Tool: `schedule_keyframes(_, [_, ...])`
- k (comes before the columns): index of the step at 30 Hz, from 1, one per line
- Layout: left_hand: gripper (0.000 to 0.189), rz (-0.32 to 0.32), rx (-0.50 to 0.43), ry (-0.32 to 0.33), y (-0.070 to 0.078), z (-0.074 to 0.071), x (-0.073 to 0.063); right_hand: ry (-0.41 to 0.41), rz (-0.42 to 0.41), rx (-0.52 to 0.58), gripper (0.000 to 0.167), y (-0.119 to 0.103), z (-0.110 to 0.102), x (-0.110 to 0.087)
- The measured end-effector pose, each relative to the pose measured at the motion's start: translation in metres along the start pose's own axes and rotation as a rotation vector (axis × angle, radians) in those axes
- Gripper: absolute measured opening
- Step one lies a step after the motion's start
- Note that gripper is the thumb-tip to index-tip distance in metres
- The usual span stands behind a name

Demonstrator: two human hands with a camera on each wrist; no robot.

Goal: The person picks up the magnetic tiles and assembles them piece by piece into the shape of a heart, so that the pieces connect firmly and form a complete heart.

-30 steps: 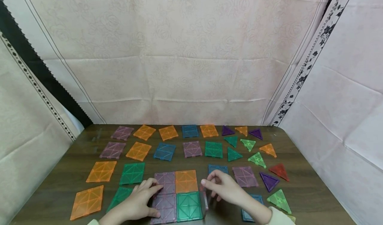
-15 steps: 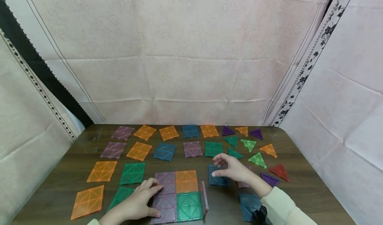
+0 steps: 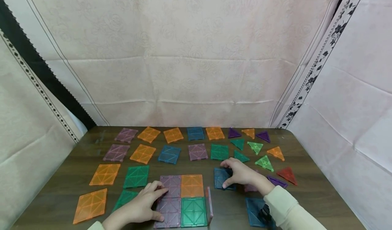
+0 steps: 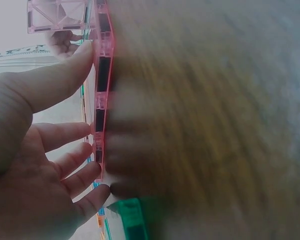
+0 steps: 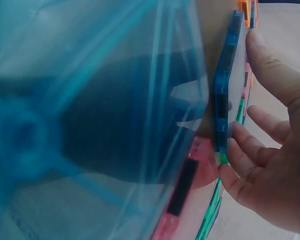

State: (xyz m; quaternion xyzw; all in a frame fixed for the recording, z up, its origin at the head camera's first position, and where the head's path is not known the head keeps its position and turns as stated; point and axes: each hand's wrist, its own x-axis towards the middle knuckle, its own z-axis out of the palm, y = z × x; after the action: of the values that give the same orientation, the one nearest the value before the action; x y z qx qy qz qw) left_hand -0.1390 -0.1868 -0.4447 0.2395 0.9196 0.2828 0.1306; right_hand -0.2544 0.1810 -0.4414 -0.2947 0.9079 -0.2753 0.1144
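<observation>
My left hand (image 3: 144, 202) rests at the left edge of a flat two-by-two block of square magnetic tiles. Its thumb and index fingertip lie on the two purple tiles (image 3: 168, 212); the left wrist view shows the fingers spread along a pink-looking tile edge (image 4: 104, 75). An orange tile (image 3: 192, 185) and a green tile (image 3: 194, 212) form the block's right half. Along that side a purplish tile (image 3: 209, 206) stands upright. My right hand (image 3: 240, 173) spans a blue square tile (image 3: 218, 178), thumb over its near part and fingertips at its far edge, fingers spread.
More blue tiles (image 3: 254, 211) lie under the right forearm, and a purple tile (image 3: 251, 188) is partly hidden by it. Orange squares (image 3: 90, 206) and green squares (image 3: 136, 176) lie left. Small triangles (image 3: 264, 163) spread at the right. A pale cloth (image 3: 196, 53) hangs behind the table.
My right hand has left the upright purplish tile, moved right and away, and come down over the blue square tile. The left hand has stayed on the block.
</observation>
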Motion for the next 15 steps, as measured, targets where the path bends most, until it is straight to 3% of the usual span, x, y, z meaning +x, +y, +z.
schedule_keyframes(6, [0.083,0.003,-0.003,0.001,-0.001,0.0003,0.0001,-0.033,-0.021,-0.103,0.07,-0.0011,0.0007,0.0032])
schedule_keyframes(15, [0.084,0.005,0.001,0.005,-0.0017,0.0005,-0.0011,-0.064,-0.002,-0.134,0.069,-0.0059,0.0015,0.0055])
